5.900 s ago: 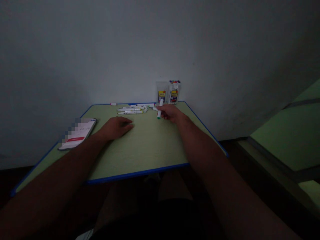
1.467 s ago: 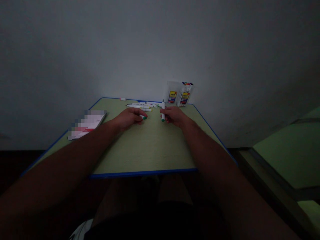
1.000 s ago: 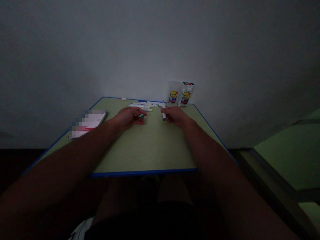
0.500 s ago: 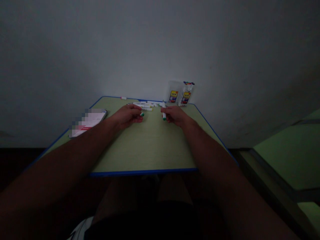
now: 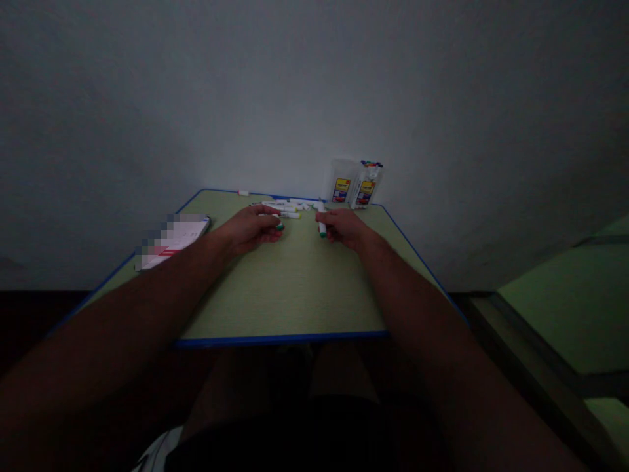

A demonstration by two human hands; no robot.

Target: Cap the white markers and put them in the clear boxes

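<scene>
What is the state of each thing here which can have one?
Left hand: closed on cap
Green-ended cap: off, held
Right hand: closed on marker
Green-ended marker: uncapped, tip pointing away
Phone: flat, screen lit
Left case: standing
Right case: standing, holding markers

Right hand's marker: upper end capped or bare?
Bare: the marker in the right hand shows a narrow tip on top; the left hand holds a green-ended piece, likely its cap.

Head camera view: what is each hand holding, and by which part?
The right hand holds a white, green-ended marker by the middle; the left hand, a small white-and-green cap by its white side.
</scene>
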